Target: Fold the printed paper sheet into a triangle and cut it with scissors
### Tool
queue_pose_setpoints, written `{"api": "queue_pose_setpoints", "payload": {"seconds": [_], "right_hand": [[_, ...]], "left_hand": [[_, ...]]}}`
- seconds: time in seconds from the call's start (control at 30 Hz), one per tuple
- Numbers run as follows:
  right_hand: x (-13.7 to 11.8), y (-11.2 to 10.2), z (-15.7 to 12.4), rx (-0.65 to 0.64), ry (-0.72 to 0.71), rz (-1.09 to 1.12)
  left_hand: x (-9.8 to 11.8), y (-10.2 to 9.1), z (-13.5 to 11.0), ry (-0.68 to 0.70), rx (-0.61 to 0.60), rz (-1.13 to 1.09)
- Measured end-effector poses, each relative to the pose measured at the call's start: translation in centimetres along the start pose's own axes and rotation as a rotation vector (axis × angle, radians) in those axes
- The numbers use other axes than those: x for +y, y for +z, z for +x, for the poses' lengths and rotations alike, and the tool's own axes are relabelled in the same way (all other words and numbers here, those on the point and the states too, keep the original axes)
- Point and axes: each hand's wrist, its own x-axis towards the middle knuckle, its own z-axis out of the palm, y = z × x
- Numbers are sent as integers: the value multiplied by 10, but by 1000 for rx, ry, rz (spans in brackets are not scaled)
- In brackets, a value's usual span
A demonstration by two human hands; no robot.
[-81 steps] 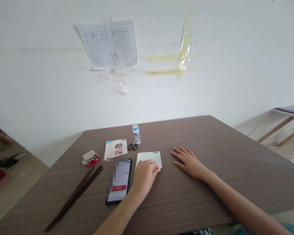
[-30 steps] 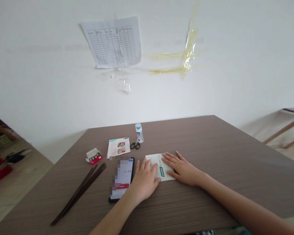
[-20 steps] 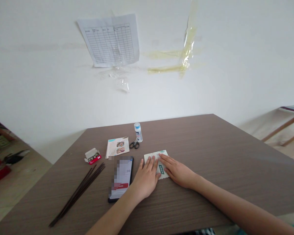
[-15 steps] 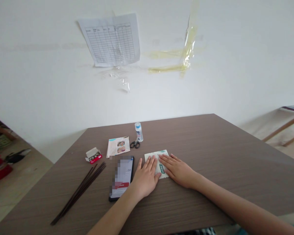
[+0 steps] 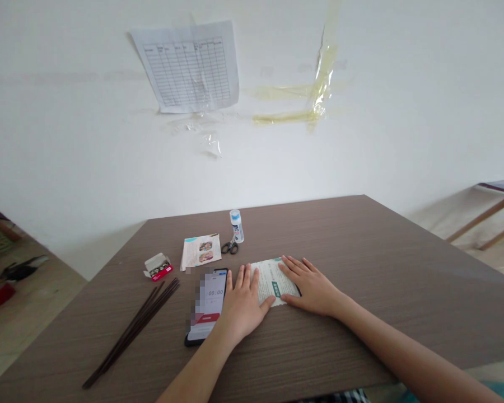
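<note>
A printed sheet of paper (image 5: 272, 280) with a green label lies flat on the brown table. My left hand (image 5: 242, 299) rests palm down on its left side, fingers stretched forward and thumb apart. On the right side of the paper lies my right hand (image 5: 313, 285), also flat with the fingers spread. Both hands cover parts of the sheet's edges. Just left of my left hand is a smartphone (image 5: 208, 308) showing a timer, partly blurred out; my left forearm runs past its lower corner.
Beyond the phone are a folded printed leaflet (image 5: 200, 251), black-handled scissors (image 5: 230, 247) and a white glue bottle (image 5: 236, 226). Further left lie an open small red-and-white box (image 5: 158, 267) and several thin dark sticks (image 5: 132, 334). A wall (image 5: 277, 168) rises behind the table (image 5: 382, 263).
My hands have slid apart, the left one leftward and the right one slightly rightward, uncovering more of the paper's middle. The objects around them stay in place.
</note>
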Motion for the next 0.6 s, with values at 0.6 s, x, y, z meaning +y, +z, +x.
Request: {"api": "queue_pose_setpoints", "payload": {"seconds": [0.6], "right_hand": [[13, 11, 3, 14, -213, 169]], "left_hand": [[-7, 1, 5, 186, 33, -110]]}}
